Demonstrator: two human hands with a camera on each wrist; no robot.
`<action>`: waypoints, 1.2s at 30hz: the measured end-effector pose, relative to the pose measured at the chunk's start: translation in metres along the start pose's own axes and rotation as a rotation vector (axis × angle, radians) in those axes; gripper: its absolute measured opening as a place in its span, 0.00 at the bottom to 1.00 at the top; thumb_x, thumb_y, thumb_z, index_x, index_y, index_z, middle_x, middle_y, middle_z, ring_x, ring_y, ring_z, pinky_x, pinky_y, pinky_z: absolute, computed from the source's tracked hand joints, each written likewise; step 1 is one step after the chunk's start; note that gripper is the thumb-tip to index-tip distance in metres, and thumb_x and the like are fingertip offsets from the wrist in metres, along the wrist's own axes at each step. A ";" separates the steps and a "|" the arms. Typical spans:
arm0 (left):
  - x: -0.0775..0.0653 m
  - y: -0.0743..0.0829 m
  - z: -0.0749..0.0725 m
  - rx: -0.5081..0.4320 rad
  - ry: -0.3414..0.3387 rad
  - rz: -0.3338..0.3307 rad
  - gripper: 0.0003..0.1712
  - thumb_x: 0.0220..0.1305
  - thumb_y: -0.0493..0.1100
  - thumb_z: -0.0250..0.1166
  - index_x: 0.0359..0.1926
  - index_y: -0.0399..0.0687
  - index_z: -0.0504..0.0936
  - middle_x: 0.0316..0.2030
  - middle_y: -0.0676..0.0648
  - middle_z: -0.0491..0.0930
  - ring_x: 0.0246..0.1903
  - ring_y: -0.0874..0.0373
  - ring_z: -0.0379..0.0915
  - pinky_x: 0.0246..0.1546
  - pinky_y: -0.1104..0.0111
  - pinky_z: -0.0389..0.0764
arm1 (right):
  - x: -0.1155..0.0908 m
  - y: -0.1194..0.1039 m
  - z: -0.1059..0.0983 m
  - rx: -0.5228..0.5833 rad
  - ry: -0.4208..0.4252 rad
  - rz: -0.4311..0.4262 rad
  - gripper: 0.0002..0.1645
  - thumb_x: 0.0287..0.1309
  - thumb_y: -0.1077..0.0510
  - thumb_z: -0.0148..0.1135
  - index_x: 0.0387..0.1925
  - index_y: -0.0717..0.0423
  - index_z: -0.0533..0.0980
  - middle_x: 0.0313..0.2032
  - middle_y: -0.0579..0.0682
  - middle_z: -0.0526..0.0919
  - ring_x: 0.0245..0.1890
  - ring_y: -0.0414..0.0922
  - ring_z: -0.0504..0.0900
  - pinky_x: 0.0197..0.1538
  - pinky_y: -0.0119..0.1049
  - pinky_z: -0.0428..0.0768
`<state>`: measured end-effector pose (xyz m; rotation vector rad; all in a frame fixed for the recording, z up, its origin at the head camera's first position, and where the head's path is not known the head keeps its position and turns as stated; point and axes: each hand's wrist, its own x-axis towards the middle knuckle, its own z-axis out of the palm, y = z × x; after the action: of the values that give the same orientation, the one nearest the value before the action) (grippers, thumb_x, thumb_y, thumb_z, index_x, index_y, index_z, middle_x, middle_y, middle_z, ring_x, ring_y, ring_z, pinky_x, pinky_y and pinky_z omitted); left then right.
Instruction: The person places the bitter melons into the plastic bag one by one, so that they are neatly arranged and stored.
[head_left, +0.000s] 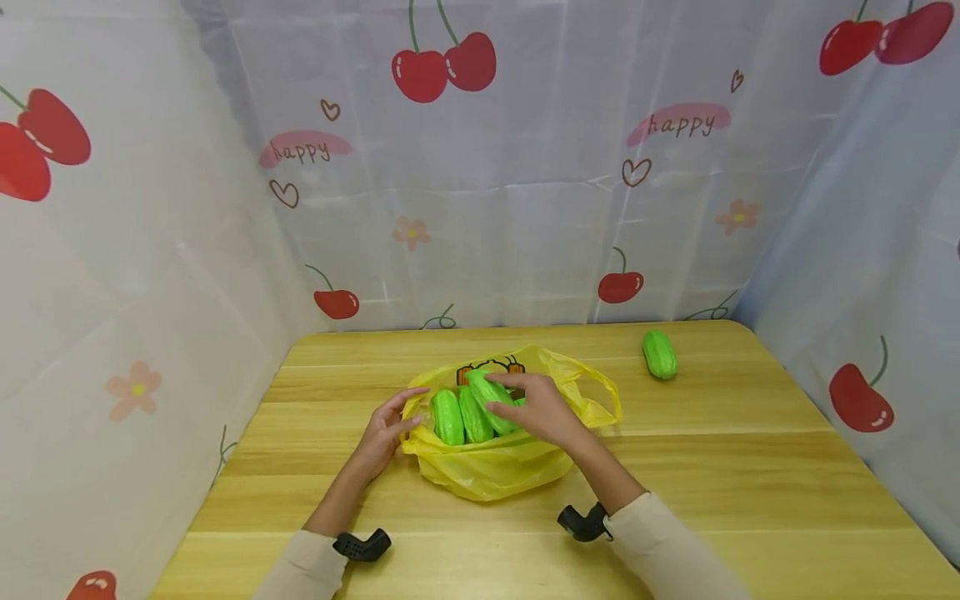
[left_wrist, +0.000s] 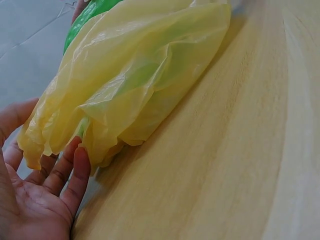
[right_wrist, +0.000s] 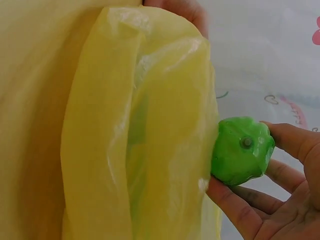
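In the head view, my right hand (head_left: 543, 407) pinches a bright green ribbed cucumber (head_left: 487, 390) between thumb and fingers. That cucumber is tilted at the mouth of a yellow plastic bag (head_left: 491, 475); its blunt end with a small grey dot faces the right wrist view. Beside it inside the bag lie more green cucumbers (head_left: 447, 417), partly hidden by the bag's front wall. At the bag's left end is my left hand (head_left: 382, 437), its relaxed fingers spread around the edge. Fingertips (left_wrist: 81, 155) touch the crumpled plastic in the left wrist view.
Another green cucumber (head_left: 660, 354) lies at the back right of the wooden table (head_left: 750, 467). A loop handle (head_left: 611, 396) of the bag sticks out to the right. White curtains (head_left: 517, 225) printed with cherries enclose the table at the back and sides.
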<state>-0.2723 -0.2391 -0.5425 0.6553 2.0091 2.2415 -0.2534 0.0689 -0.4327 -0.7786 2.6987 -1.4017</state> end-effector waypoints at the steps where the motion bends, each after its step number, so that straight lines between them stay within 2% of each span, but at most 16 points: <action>1: 0.000 0.000 0.000 0.000 -0.001 0.000 0.29 0.71 0.31 0.59 0.70 0.28 0.65 0.73 0.31 0.58 0.76 0.47 0.40 0.56 0.76 0.72 | 0.001 0.000 0.003 -0.002 0.001 0.003 0.28 0.63 0.53 0.70 0.64 0.52 0.79 0.61 0.53 0.81 0.53 0.54 0.82 0.49 0.46 0.82; 5: -0.001 0.002 0.001 0.003 -0.002 -0.003 0.30 0.70 0.30 0.60 0.70 0.28 0.66 0.74 0.32 0.57 0.78 0.47 0.37 0.60 0.77 0.68 | 0.003 -0.001 0.012 -0.014 0.016 0.009 0.27 0.62 0.53 0.71 0.63 0.51 0.80 0.60 0.53 0.82 0.52 0.53 0.83 0.47 0.45 0.83; 11: 0.000 0.001 0.000 0.003 -0.003 -0.007 0.30 0.70 0.30 0.59 0.70 0.29 0.66 0.74 0.33 0.58 0.78 0.46 0.37 0.66 0.76 0.63 | 0.008 -0.004 0.022 0.008 0.019 0.009 0.27 0.63 0.54 0.71 0.63 0.53 0.79 0.61 0.52 0.81 0.54 0.53 0.82 0.51 0.48 0.82; 14: 0.000 0.000 0.000 0.004 -0.002 -0.007 0.30 0.70 0.30 0.60 0.70 0.30 0.66 0.73 0.33 0.58 0.78 0.46 0.37 0.66 0.76 0.62 | 0.012 -0.004 0.027 0.013 0.013 0.012 0.27 0.63 0.55 0.71 0.63 0.53 0.79 0.61 0.54 0.81 0.46 0.52 0.84 0.44 0.44 0.82; 16: 0.000 0.000 0.000 0.006 0.000 -0.007 0.30 0.69 0.31 0.60 0.70 0.30 0.66 0.73 0.33 0.58 0.78 0.46 0.37 0.66 0.76 0.63 | 0.015 -0.005 0.030 0.011 0.010 0.017 0.27 0.63 0.55 0.70 0.63 0.54 0.79 0.61 0.55 0.81 0.32 0.48 0.83 0.35 0.39 0.79; 18: 0.000 0.000 0.000 0.004 0.001 -0.005 0.30 0.69 0.31 0.61 0.70 0.29 0.66 0.73 0.33 0.59 0.78 0.46 0.38 0.66 0.75 0.63 | 0.018 -0.006 0.033 0.006 0.009 0.026 0.28 0.63 0.55 0.70 0.64 0.55 0.78 0.61 0.56 0.81 0.19 0.43 0.72 0.30 0.36 0.74; 19: 0.000 0.000 0.000 0.003 0.001 -0.004 0.30 0.69 0.31 0.60 0.70 0.29 0.66 0.73 0.32 0.58 0.78 0.46 0.38 0.66 0.75 0.63 | 0.019 -0.007 0.034 -0.003 0.013 0.028 0.28 0.64 0.55 0.70 0.64 0.55 0.78 0.61 0.57 0.81 0.21 0.38 0.71 0.31 0.34 0.73; 21: 0.001 0.000 -0.001 0.002 0.000 0.000 0.30 0.69 0.30 0.60 0.70 0.28 0.66 0.73 0.31 0.58 0.78 0.45 0.38 0.66 0.76 0.62 | 0.022 -0.009 0.037 -0.004 0.011 0.039 0.28 0.64 0.54 0.70 0.64 0.55 0.78 0.61 0.57 0.80 0.16 0.37 0.60 0.28 0.34 0.71; 23: 0.001 -0.001 -0.001 -0.001 -0.002 0.003 0.30 0.69 0.30 0.60 0.70 0.27 0.65 0.73 0.30 0.57 0.78 0.44 0.37 0.66 0.76 0.61 | 0.025 -0.010 0.039 -0.006 0.013 0.046 0.28 0.64 0.54 0.69 0.64 0.55 0.78 0.61 0.57 0.80 0.16 0.39 0.59 0.31 0.36 0.72; 26: 0.001 -0.001 -0.001 -0.003 -0.005 0.004 0.30 0.70 0.30 0.59 0.70 0.27 0.65 0.73 0.30 0.57 0.78 0.43 0.37 0.65 0.75 0.64 | 0.028 -0.012 0.042 -0.028 0.017 0.046 0.28 0.64 0.54 0.70 0.64 0.56 0.78 0.61 0.57 0.81 0.24 0.45 0.75 0.37 0.41 0.78; 28: 0.001 -0.001 -0.001 -0.003 -0.005 0.002 0.30 0.70 0.30 0.59 0.70 0.27 0.65 0.73 0.30 0.57 0.78 0.43 0.37 0.65 0.75 0.65 | 0.029 -0.012 0.043 -0.050 0.021 0.046 0.27 0.64 0.54 0.70 0.63 0.56 0.79 0.60 0.57 0.81 0.39 0.50 0.83 0.45 0.45 0.81; 29: 0.001 -0.001 -0.001 -0.003 -0.006 0.000 0.30 0.70 0.30 0.59 0.70 0.27 0.64 0.73 0.30 0.57 0.78 0.43 0.37 0.65 0.75 0.65 | 0.029 -0.013 0.044 -0.062 0.023 0.047 0.27 0.64 0.54 0.70 0.63 0.56 0.79 0.60 0.57 0.81 0.47 0.52 0.84 0.50 0.47 0.81; 30: 0.001 0.000 0.000 -0.002 -0.007 -0.002 0.30 0.70 0.30 0.59 0.70 0.27 0.64 0.74 0.30 0.57 0.78 0.43 0.37 0.65 0.75 0.65 | 0.029 -0.013 0.045 -0.068 0.022 0.049 0.27 0.64 0.54 0.70 0.63 0.57 0.79 0.60 0.57 0.81 0.46 0.52 0.84 0.49 0.49 0.82; 33: 0.001 0.000 0.000 0.004 -0.005 -0.006 0.31 0.70 0.30 0.59 0.71 0.27 0.64 0.74 0.31 0.57 0.78 0.45 0.36 0.66 0.77 0.60 | 0.030 -0.015 0.047 -0.072 0.009 0.063 0.28 0.64 0.53 0.70 0.63 0.57 0.78 0.61 0.58 0.80 0.26 0.47 0.81 0.48 0.49 0.81; 34: 0.001 0.001 0.000 0.008 -0.004 -0.008 0.31 0.70 0.31 0.60 0.71 0.27 0.64 0.74 0.31 0.57 0.78 0.45 0.36 0.66 0.77 0.59 | 0.031 -0.015 0.047 -0.073 0.003 0.065 0.28 0.64 0.53 0.69 0.64 0.57 0.78 0.61 0.58 0.80 0.19 0.45 0.74 0.47 0.48 0.81; 36: 0.000 0.001 0.000 0.015 -0.002 -0.010 0.31 0.70 0.32 0.60 0.71 0.27 0.64 0.74 0.32 0.57 0.78 0.46 0.36 0.66 0.77 0.58 | 0.031 -0.016 0.048 -0.073 -0.013 0.068 0.29 0.65 0.52 0.69 0.65 0.58 0.77 0.62 0.59 0.79 0.12 0.40 0.61 0.46 0.47 0.79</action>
<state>-0.2725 -0.2394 -0.5412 0.6463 2.0252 2.2218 -0.2635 0.0109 -0.4427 -0.6892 2.7530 -1.2866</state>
